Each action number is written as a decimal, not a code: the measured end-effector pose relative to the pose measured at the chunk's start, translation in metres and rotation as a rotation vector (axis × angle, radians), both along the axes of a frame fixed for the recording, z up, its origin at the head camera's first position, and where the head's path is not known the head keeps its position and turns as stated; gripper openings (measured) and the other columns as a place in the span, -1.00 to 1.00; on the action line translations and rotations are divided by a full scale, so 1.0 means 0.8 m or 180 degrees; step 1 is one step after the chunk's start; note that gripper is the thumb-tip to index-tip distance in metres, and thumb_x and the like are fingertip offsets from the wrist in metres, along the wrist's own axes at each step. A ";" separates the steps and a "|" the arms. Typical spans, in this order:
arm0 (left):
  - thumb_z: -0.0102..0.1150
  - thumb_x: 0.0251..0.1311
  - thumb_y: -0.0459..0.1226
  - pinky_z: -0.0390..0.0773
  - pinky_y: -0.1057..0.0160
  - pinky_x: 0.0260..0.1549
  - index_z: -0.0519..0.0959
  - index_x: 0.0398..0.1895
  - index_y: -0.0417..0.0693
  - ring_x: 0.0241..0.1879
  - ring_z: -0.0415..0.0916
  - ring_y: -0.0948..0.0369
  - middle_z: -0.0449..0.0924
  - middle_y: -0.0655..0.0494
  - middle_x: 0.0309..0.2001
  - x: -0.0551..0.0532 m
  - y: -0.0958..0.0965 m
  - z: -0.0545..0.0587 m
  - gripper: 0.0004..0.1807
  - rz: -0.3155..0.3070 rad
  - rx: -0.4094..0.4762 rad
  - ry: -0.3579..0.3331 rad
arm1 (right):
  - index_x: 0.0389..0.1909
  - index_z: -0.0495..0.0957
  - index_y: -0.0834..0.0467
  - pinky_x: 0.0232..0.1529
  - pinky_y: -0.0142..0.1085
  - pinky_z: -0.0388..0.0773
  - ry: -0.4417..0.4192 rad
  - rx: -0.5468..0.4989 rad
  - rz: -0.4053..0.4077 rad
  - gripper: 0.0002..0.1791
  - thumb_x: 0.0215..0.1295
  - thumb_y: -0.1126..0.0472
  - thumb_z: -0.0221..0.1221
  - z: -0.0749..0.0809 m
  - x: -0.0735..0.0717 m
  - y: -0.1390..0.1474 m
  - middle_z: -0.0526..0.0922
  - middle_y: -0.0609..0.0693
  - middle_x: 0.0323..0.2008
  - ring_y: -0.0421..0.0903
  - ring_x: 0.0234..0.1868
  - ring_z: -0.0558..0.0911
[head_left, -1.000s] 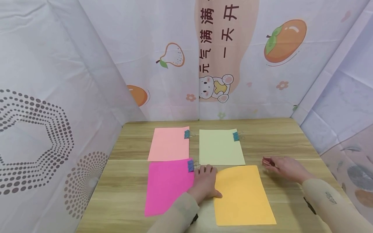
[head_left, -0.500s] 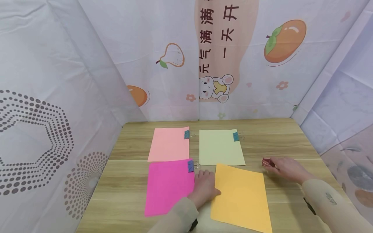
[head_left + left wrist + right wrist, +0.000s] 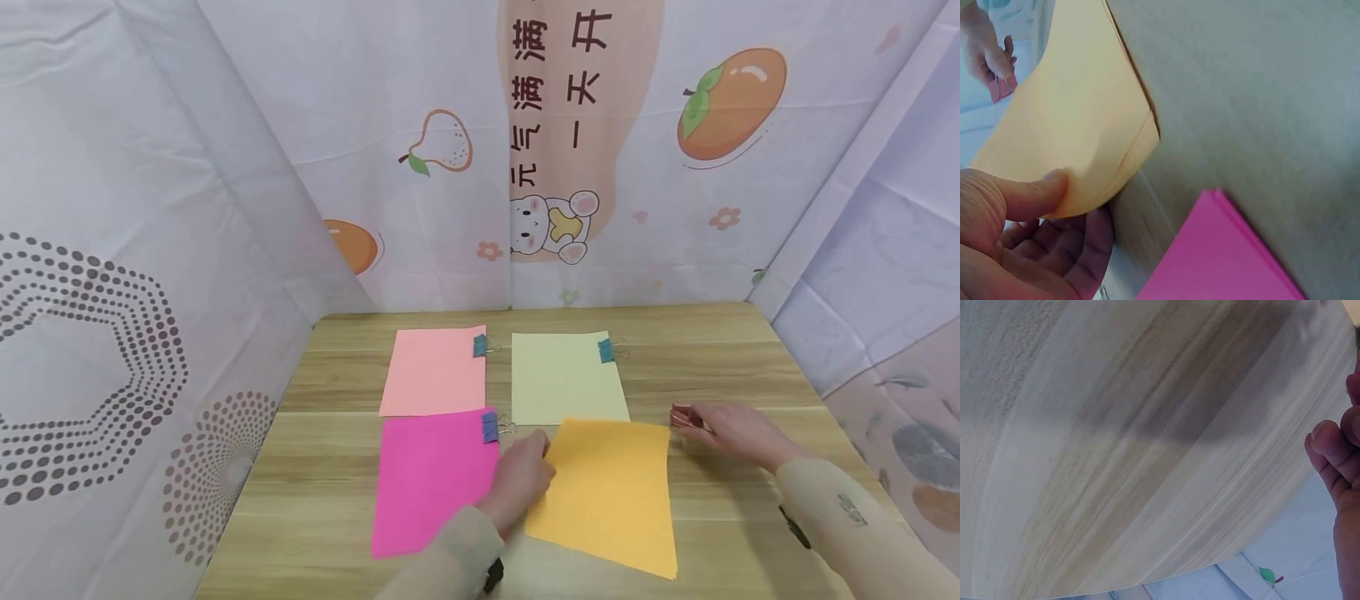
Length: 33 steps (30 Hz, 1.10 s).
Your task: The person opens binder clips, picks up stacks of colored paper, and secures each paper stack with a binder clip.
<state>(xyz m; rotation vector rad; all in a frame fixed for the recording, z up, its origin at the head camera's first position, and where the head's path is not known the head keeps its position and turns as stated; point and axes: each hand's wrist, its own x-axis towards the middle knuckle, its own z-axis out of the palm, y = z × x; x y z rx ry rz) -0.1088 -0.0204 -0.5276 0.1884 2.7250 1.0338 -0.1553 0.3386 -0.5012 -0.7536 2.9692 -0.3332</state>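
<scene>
My left hand (image 3: 521, 475) pinches the left edge of a small stack of orange paper (image 3: 609, 496). In the left wrist view the thumb lies on top and the fingers are underneath, with the sheets (image 3: 1079, 106) bent upward. To the right of the paper, my right hand (image 3: 738, 433) holds a red binder clip (image 3: 684, 417) just above the table or on it; I cannot tell which. The right wrist view shows only part of that hand (image 3: 1338, 456), at its right edge. Left of my left hand lies magenta paper (image 3: 435, 483) with a blue binder clip (image 3: 490, 427).
Behind lie pink paper (image 3: 435, 371) and pale green paper (image 3: 566, 379), each with a teal binder clip at its upper right corner. The wooden table (image 3: 300, 492) ends at a printed curtain (image 3: 420, 275) at the back, with more cloth at both sides.
The orange paper has turned slightly and shifted, its left edge now raised. My left hand has gone from resting spread at that edge to pinching it. The right hand stays nearly still.
</scene>
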 end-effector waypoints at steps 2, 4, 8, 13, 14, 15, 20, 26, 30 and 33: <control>0.34 0.16 -0.46 0.39 0.31 -0.56 0.45 -0.36 -0.04 -0.50 0.35 0.23 0.47 0.17 -0.47 -0.003 -0.004 0.002 -0.76 0.0038 0.0152 -0.0043 | -0.38 0.46 -0.02 -0.48 -0.22 0.45 -0.0010 -0.0015 0.0021 -0.73 0.35 -0.03 0.31 0.002 -0.001 -0.002 0.53 -0.24 -0.52 -0.24 -0.53 0.42; 0.33 0.18 -0.46 0.36 0.32 -0.56 0.41 -0.39 -0.04 -0.50 0.34 0.23 0.40 0.17 -0.49 -0.006 -0.008 0.003 -0.73 0.0041 0.0283 -0.0062 | -0.37 0.49 -0.02 -0.44 -0.16 0.51 -0.0027 -0.0043 0.0036 -0.77 0.35 -0.01 0.32 0.005 -0.002 -0.004 0.61 -0.20 -0.46 -0.21 -0.50 0.50; 0.33 0.21 -0.47 0.29 0.34 -0.53 0.34 -0.40 -0.07 -0.47 0.30 0.22 0.30 0.13 -0.48 -0.010 -0.017 0.007 -0.69 0.0008 0.0518 -0.0061 | -0.33 0.55 -0.01 -0.39 -0.06 0.59 -0.0022 -0.0056 0.0040 -0.82 0.35 0.02 0.32 0.010 -0.004 -0.008 0.73 -0.10 -0.36 -0.10 -0.42 0.64; 0.32 0.23 -0.48 0.31 0.34 -0.50 0.35 -0.36 -0.08 -0.46 0.30 0.24 0.31 0.14 -0.45 -0.017 -0.027 0.012 -0.70 0.0014 0.0739 -0.0078 | -0.34 0.52 0.03 -0.43 -0.04 0.56 0.0005 -0.0016 0.0027 -0.77 0.32 0.00 0.34 0.017 -0.004 -0.010 0.67 -0.11 -0.45 -0.10 -0.47 0.61; 0.32 0.24 -0.47 0.33 0.35 -0.51 0.36 -0.34 -0.07 -0.47 0.30 0.25 0.33 0.15 -0.44 -0.018 -0.029 0.013 -0.71 0.0025 0.0738 -0.0072 | -0.35 0.50 0.03 -0.45 -0.06 0.54 0.0010 -0.0010 0.0030 -0.75 0.31 0.00 0.34 0.019 -0.004 -0.011 0.61 -0.14 -0.50 -0.12 -0.51 0.56; 0.32 0.24 -0.46 0.32 0.35 -0.53 0.36 -0.33 -0.07 -0.50 0.29 0.26 0.33 0.15 -0.46 -0.019 -0.031 0.014 -0.72 0.0041 0.0735 -0.0074 | -0.37 0.47 0.03 -0.48 -0.10 0.50 0.0014 -0.0011 0.0039 -0.73 0.31 0.00 0.35 0.020 -0.005 -0.011 0.55 -0.17 -0.54 -0.16 -0.53 0.50; 0.32 0.28 -0.40 0.33 0.34 -0.59 0.38 -0.29 -0.11 -0.57 0.26 0.26 0.38 0.11 -0.46 -0.022 -0.039 0.016 -0.75 0.0148 0.0696 -0.0093 | -0.43 0.42 -0.01 -0.52 -0.22 0.40 0.0103 -0.0072 0.0100 -0.69 0.28 0.00 0.36 0.024 -0.005 -0.014 0.41 -0.24 -0.59 -0.24 -0.57 0.36; 0.29 0.31 -0.40 0.56 0.30 -0.49 0.56 0.11 -0.21 -0.45 0.50 0.27 0.65 -0.02 -0.14 -0.026 -0.047 0.016 -0.68 0.0290 0.1072 -0.0205 | -0.40 0.46 -0.03 -0.50 -0.20 0.45 0.0132 -0.0075 0.0101 -0.72 0.30 -0.04 0.35 0.027 -0.006 -0.017 0.45 -0.27 -0.58 -0.27 -0.56 0.41; 0.29 0.31 -0.41 0.65 0.25 -0.38 0.53 0.28 -0.21 -0.32 0.61 0.22 0.65 -0.10 0.00 -0.029 -0.053 0.016 -0.54 0.0313 0.1285 -0.0265 | -0.38 0.51 -0.02 -0.47 -0.16 0.49 0.0078 -0.0101 0.0138 -0.75 0.32 -0.04 0.33 0.033 -0.007 -0.022 0.53 -0.26 -0.54 -0.25 -0.53 0.48; 0.29 0.30 -0.42 0.67 0.23 -0.32 0.53 0.27 -0.21 -0.25 0.64 0.19 0.64 -0.13 0.05 -0.031 -0.056 0.014 -0.54 0.0312 0.1342 -0.0250 | -0.35 0.55 0.01 -0.45 -0.11 0.54 0.0081 -0.0122 0.0197 -0.76 0.31 -0.04 0.34 0.037 -0.008 -0.025 0.64 -0.21 -0.48 -0.19 -0.50 0.58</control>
